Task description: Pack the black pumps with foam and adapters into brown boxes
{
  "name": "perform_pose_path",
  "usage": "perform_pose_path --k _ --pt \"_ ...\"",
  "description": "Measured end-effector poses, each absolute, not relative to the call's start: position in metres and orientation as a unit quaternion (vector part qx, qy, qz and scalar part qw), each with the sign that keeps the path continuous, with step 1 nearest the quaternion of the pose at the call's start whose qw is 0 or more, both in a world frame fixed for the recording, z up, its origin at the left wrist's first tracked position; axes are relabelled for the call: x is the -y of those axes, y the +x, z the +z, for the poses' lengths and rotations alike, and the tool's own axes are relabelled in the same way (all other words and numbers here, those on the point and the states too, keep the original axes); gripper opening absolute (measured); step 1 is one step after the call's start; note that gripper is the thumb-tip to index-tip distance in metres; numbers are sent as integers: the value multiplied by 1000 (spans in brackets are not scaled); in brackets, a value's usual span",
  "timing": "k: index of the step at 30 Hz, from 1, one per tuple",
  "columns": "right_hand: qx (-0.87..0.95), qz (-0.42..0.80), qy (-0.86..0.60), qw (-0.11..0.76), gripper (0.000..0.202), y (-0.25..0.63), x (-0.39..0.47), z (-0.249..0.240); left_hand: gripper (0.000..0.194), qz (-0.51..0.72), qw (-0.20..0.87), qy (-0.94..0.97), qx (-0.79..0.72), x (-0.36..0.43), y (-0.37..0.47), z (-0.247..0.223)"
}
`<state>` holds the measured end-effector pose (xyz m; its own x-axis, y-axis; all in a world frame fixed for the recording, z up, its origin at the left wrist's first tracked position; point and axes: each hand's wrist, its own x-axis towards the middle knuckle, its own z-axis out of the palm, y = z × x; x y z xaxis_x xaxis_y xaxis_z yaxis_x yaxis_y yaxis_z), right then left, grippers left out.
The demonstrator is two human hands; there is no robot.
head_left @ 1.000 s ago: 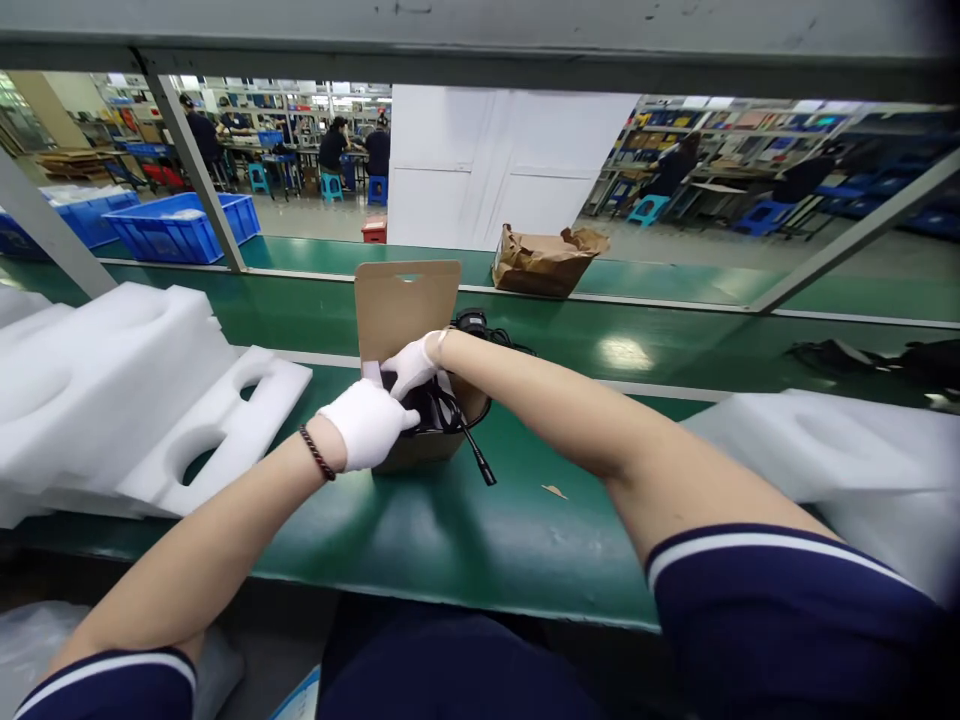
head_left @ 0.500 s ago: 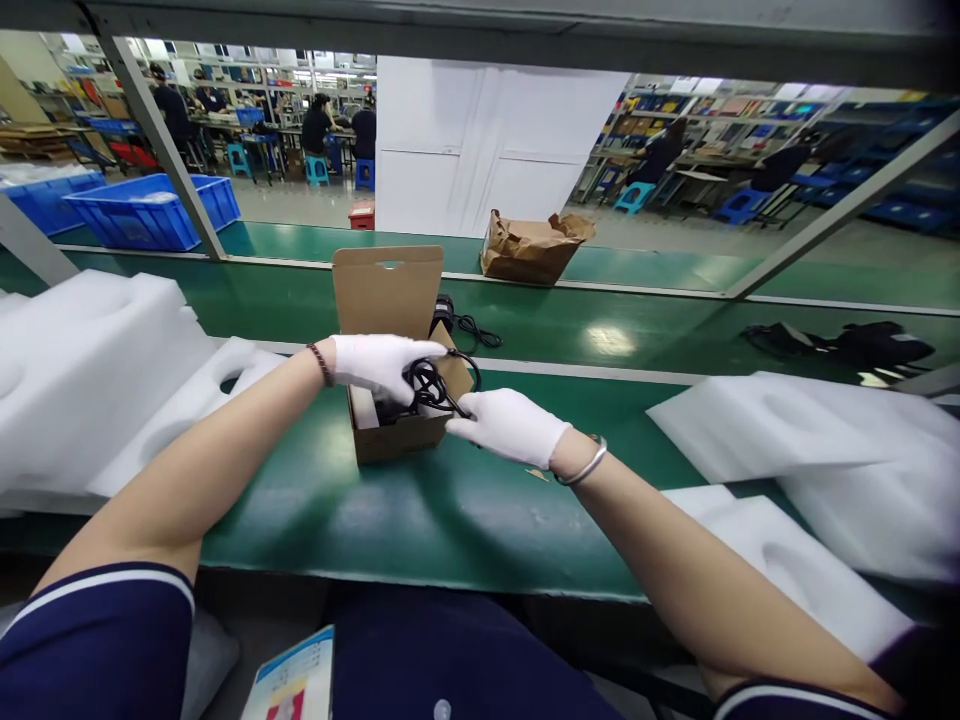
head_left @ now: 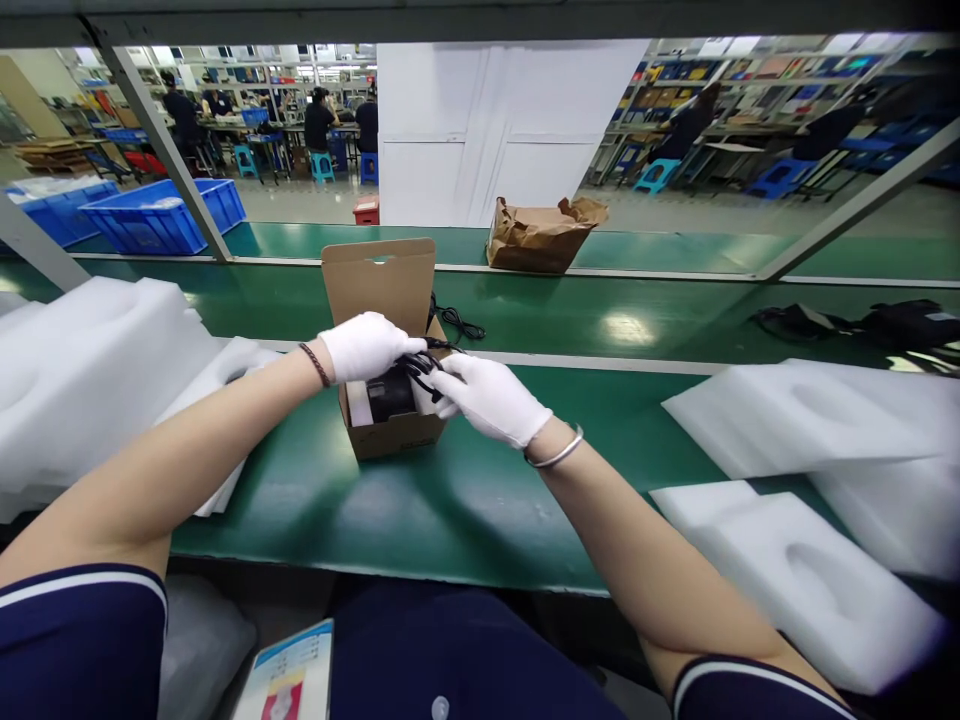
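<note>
An open cardboard box point(head_left: 390, 437) stands on the green bench, its lid point(head_left: 379, 285) raised at the back. Inside lies a black cylindrical device point(head_left: 391, 394) beside white foam padding point(head_left: 359, 404). Over the box's right side, a coiled black cable point(head_left: 421, 370) is held between my two white-gloved hands. My left hand point(head_left: 369, 347) pinches the coil from the upper left. From the right, my right hand point(head_left: 489, 396) has its fingers closed on the lower part of the same coil. Behind the box, another black cable point(head_left: 461, 324) lies on the bench, partly hidden by the lid.
White foam blocks are piled at left point(head_left: 97, 370) and right point(head_left: 810, 560). A crumpled brown paper bag point(head_left: 536, 240) and a blue crate point(head_left: 146, 222) stand beyond the belt. Black items point(head_left: 900, 325) lie at far right. A metal frame post point(head_left: 161, 135) rises at left.
The cable loops have been gathered closer together and lowered toward the box. My right hand has moved up and left; my left hand has lifted slightly, exposing the black device.
</note>
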<state>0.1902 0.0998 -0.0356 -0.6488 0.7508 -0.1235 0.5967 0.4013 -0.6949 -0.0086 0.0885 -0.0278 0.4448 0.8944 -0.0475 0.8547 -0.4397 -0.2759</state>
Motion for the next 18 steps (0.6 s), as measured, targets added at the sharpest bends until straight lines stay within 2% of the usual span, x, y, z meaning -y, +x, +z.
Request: perform_pose_path --k 2,7,12,18 --pt "856 308 -402 104 23 182 -93 -45 48 118 140 -866 465 -93 -20 -24" --pt "899 140 -397 117 24 156 -80 -70 29 123 174 -872 441 -96 -36 -31" --pt "897 93 -400 164 29 131 -83 -71 37 124 173 -830 516 -93 -51 -22" --pt "907 66 -409 71 34 108 -87 -71 46 104 133 -812 559 -99 -69 -29"
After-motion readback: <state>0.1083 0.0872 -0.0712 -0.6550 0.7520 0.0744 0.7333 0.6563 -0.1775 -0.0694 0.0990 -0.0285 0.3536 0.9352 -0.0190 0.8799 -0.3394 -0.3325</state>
